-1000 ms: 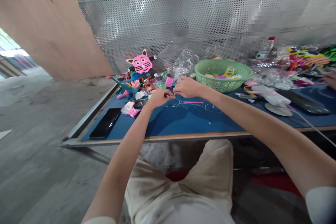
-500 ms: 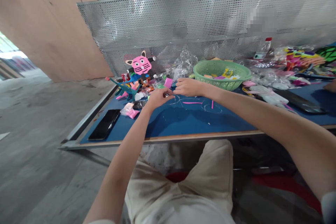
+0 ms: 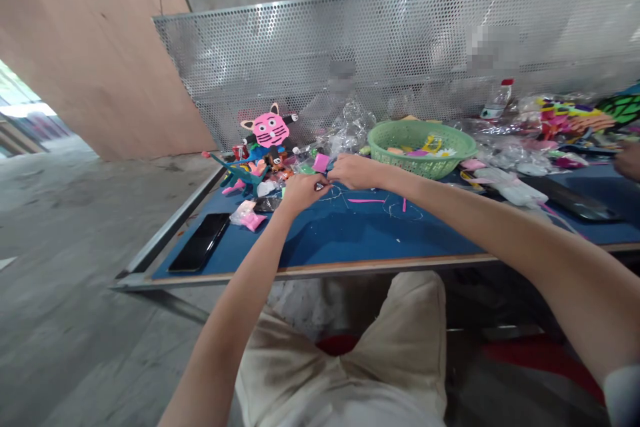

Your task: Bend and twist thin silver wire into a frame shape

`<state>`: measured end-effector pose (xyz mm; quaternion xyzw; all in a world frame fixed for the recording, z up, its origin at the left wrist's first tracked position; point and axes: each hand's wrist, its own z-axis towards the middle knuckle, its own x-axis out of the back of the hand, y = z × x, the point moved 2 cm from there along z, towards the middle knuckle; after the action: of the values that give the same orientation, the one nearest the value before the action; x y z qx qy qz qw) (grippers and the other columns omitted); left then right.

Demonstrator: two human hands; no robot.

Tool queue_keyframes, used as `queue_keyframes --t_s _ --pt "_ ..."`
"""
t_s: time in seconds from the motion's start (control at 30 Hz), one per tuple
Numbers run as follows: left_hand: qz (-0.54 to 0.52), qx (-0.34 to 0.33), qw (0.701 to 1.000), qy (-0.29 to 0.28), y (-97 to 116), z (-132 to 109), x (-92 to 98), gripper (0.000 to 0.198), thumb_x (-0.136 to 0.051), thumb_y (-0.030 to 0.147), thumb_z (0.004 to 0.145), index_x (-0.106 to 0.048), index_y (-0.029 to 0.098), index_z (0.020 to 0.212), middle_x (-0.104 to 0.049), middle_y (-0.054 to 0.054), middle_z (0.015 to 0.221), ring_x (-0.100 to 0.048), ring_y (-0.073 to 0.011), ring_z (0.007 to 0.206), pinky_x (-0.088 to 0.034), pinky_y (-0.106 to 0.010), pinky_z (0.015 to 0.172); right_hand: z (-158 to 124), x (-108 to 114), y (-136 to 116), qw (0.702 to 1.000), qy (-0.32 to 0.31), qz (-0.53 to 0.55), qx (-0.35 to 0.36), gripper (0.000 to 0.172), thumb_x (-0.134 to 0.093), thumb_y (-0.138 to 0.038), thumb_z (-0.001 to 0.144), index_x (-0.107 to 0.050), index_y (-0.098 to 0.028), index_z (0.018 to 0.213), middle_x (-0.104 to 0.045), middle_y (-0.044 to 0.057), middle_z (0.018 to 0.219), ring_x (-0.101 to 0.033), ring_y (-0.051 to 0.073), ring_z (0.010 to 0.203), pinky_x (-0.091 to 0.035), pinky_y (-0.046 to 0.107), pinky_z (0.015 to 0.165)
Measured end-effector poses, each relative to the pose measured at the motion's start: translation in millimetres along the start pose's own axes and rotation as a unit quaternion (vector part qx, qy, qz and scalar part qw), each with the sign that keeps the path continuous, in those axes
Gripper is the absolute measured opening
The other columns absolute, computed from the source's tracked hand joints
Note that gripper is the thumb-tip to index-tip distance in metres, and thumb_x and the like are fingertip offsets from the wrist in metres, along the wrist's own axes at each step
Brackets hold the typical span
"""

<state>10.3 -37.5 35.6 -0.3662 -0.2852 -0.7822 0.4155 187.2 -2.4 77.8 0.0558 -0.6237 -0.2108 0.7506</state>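
Note:
My left hand point(image 3: 304, 192) and my right hand point(image 3: 354, 171) meet fingertip to fingertip over the blue tabletop point(image 3: 340, 233). Fingers on both are closed in a pinch; whatever lies between them is too small to make out. Just beyond the fingertips is a pink square piece point(image 3: 321, 162). To the right of my hands lie a thin pink strip point(image 3: 367, 201), a shorter pink strip point(image 3: 405, 204) and loops of fine clear thread point(image 3: 395, 212).
A pink cat-faced figure point(image 3: 271, 129) stands among small clay figures at the back left. Behind my right wrist is a green basket point(image 3: 435, 163). Phones lie at left point(image 3: 199, 242) and right point(image 3: 575, 200). Another person's hand point(image 3: 628, 160) shows at the right edge; a perforated metal panel point(image 3: 400, 33) borders the back.
The view has shifted slightly, so the scene sits a little lower. My hands stay together with only small finger movement. The other person's hand shows more at the right edge.

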Motion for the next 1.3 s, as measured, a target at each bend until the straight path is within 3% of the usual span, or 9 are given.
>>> queue_keyframes --t_s 0.17,0.4,0.57,0.67,0.77,0.93,1.13,1.23,1.3 --pt "-0.002 -0.010 1.000 -0.007 4 0 0.7 0.020 -0.063 0.037 0.088 -0.078 0.024 0.089 -0.074 -0.006 0.077 -0.067 -0.0228 0.075 -0.041 -0.030 0.068 -2 -2 5 0.996 0.021 0.067 -0.048 0.026 -0.045 -0.016 0.096 -0.070 -0.016 0.088 -0.070 0.006 0.080 -0.052 0.015 0.068 -0.033 0.031 0.073" --pt "-0.054 -0.034 0.998 0.002 4 -2 2.6 0.023 -0.060 0.036 0.091 -0.077 0.022 0.086 -0.075 -0.005 0.077 -0.066 -0.0175 0.069 -0.043 -0.027 0.066 -3 12 8 0.966 0.026 0.215 -0.144 0.021 -0.052 -0.013 0.085 -0.073 -0.016 0.081 -0.071 0.003 0.073 -0.053 0.011 0.064 -0.036 0.027 0.068" --pt "-0.161 -0.080 0.983 -0.025 5 0 2.7 0.026 -0.060 0.042 0.092 -0.076 0.022 0.091 -0.076 -0.004 0.084 -0.067 -0.0153 0.071 -0.047 -0.026 0.070 -6 21 15 0.959 -0.028 0.259 -0.107 0.022 -0.052 -0.014 0.083 -0.074 -0.018 0.082 -0.073 0.002 0.076 -0.057 0.012 0.067 -0.039 0.027 0.068" --pt "-0.204 -0.068 0.976 -0.012 4 3 2.8 0.024 -0.063 0.042 0.090 -0.075 0.021 0.088 -0.076 -0.003 0.086 -0.067 -0.0148 0.072 -0.048 -0.025 0.070 -9 21 18 0.951 -0.028 0.286 -0.113 0.019 -0.055 -0.018 0.085 -0.074 -0.019 0.085 -0.074 0.003 0.083 -0.061 0.014 0.072 -0.043 0.028 0.069" --pt "-0.200 -0.061 0.978 -0.003 1 5 1.4 0.024 -0.065 0.042 0.089 -0.074 0.020 0.084 -0.074 -0.002 0.078 -0.065 -0.0145 0.067 -0.047 -0.025 0.067 -11 14 16 0.913 -0.054 0.377 -0.148 0.016 -0.057 -0.021 0.086 -0.073 -0.017 0.085 -0.074 0.004 0.079 -0.064 0.013 0.070 -0.047 0.028 0.070" --pt "-0.177 -0.100 0.978 -0.044 -3 6 -2.5 0.020 -0.061 0.035 0.093 -0.074 0.021 0.086 -0.075 -0.001 0.082 -0.066 -0.0149 0.072 -0.046 -0.026 0.071 -19 -11 9 0.801 -0.046 0.563 -0.200 0.022 -0.064 -0.036 0.085 -0.072 -0.016 0.084 -0.075 0.007 0.081 -0.067 0.014 0.072 -0.053 0.029 0.072" --pt "-0.152 -0.076 0.985 -0.024 -1 6 -6.1 0.012 -0.063 0.029 0.091 -0.072 0.021 0.092 -0.075 -0.002 0.090 -0.068 -0.0180 0.082 -0.048 -0.029 0.079 -28 -49 5 0.647 0.065 0.684 -0.331 0.022 -0.079 -0.036 0.073 -0.073 -0.015 0.078 -0.074 0.007 0.075 -0.065 0.013 0.064 -0.053 0.026 0.064" --pt "-0.156 -0.065 0.986 -0.002 1 5 -9.6 0.012 -0.062 0.028 0.092 -0.070 0.019 0.094 -0.075 -0.003 0.089 -0.068 -0.0180 0.081 -0.049 -0.029 0.079 -28 -56 0 0.630 0.135 0.681 -0.349 0.022 -0.078 -0.036 0.073 -0.072 -0.015 0.074 -0.074 0.007 0.072 -0.065 0.013 0.062 -0.054 0.027 0.065" --pt "-0.133 -0.073 0.988 0.023 3 4 -11.6 0.012 -0.061 0.027 0.093 -0.069 0.019 0.096 -0.075 -0.004 0.091 -0.068 -0.0188 0.084 -0.050 -0.030 0.081 -28 -52 -3 0.658 0.172 0.651 -0.337 0.022 -0.075 -0.037 0.076 -0.072 -0.015 0.075 -0.074 0.006 0.071 -0.065 0.013 0.061 -0.054 0.027 0.064"
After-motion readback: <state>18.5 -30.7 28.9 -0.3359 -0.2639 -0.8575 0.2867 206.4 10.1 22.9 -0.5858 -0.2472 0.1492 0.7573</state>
